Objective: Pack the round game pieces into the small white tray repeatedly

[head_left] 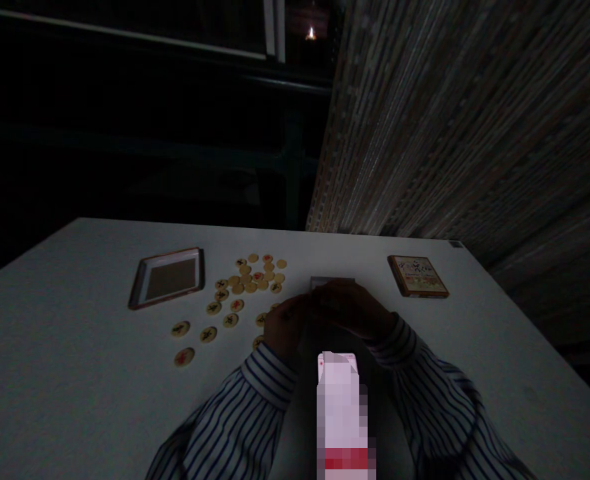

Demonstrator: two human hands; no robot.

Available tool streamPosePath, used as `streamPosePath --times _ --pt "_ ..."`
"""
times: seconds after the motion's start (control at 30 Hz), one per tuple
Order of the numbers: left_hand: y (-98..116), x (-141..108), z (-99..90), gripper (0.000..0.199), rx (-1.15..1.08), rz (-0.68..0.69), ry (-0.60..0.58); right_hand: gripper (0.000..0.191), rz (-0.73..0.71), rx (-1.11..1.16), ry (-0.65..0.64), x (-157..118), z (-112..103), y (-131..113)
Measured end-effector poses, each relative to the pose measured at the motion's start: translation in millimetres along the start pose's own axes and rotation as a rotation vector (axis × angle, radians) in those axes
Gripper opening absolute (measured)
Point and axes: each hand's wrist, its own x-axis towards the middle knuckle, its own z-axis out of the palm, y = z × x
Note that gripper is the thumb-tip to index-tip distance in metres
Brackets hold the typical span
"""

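Note:
My left hand [287, 327] and my right hand [355, 308] meet near the middle of the white table [109, 373], their fingers dark and hard to make out. Just beyond them shows the edge of a flat grey object [333, 280], mostly covered by my hands. Whether either hand grips it cannot be told. Round wooden pieces [208, 334] with red or black characters lie scattered to the left of my left hand, some partly behind it. Below my hands a lit phone [342, 407] glows, its screen blurred out.
An open shallow box tray [135, 283] rests at the left. A decorated box lid [418, 276] lies at the right. String curtains [425, 120] hang behind the table's right side, and a small dark item [455, 245] sits at the far right corner.

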Motion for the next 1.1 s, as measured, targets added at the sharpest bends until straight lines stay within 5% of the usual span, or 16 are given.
streamPosePath --times 0.37,0.53,1.1 --pt "0.6 -0.8 0.9 0.023 0.048 0.02 -0.018 0.021 -0.018 -0.114 -0.081 0.2 1.3 4.8" --pt "1.4 -3.4 1.9 0.025 0.116 -0.01 0.024 0.021 0.082 -0.092 -0.114 -4.5 -3.4 14.4" --pt "-16.8 -2.5 6.9 0.029 0.487 0.166 -0.074 0.025 0.149 -0.371 -0.337 -6.2 0.6 24.3"
